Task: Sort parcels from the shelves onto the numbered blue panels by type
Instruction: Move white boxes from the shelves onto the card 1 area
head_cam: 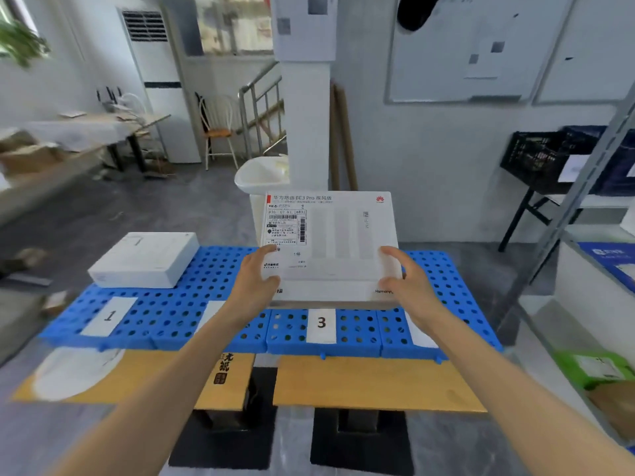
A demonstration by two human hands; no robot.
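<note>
Head view: we have the white carton (330, 242) in both hands, directly above and just behind the "3" label (321, 322) on the blue panels (360, 348). We cannot tell whether its near edge touches the panel yet. The left grip (256, 280) and right grip (409, 276) each curl round a lower corner. The thumbs lie on the top face and the other fingers are hidden beneath.

It is a flat, rigid retail box of smooth, slightly glossy card, with a printed shipping sticker on its left half. We judge it light to moderate in weight, stiff enough not to sag, and a little slippery. It likely carries electronics, so it should be set down flat and not dropped. Opposite side edges are the sound place to hold it.

The panels are hard perforated plastic on a yellow wooden bench (378, 383). Well left of the "3" label, and farther back, lies a second white box (144, 259), squarer and matte.
</note>
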